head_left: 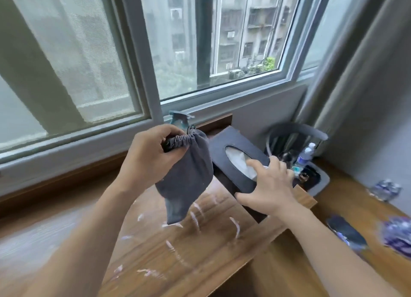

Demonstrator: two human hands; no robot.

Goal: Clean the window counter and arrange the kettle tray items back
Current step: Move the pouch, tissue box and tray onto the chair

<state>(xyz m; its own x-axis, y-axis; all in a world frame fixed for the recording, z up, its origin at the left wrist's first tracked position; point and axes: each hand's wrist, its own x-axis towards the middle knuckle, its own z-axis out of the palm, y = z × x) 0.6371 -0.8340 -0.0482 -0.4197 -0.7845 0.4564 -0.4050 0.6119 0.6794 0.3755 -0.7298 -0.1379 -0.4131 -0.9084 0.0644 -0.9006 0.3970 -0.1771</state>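
My left hand (pixel 149 156) is up over the counter (pixel 169 256), fingers curled tight around the gathered neck of a grey pouch (pixel 189 176) — the pouch hangs down from that grip, its bottom corner just above the wood. My right hand (pixel 270 186) is on the tissue box (pixel 235 149), thumb along its near edge and fingers spread over the top by the opening, gripping it. The box sits tilted, between the pouch and the tray (pixel 318 185). On the tray I can make out a water bottle (pixel 305 155); the dark kettle (pixel 289 141) shape behind it is blurred. A spray bottle (pixel 179 118) stands against the window frame, just behind my left hand. White streaks show on the counter below the pouch. Purple wrappers (pixel 393 233) lie off to the right.
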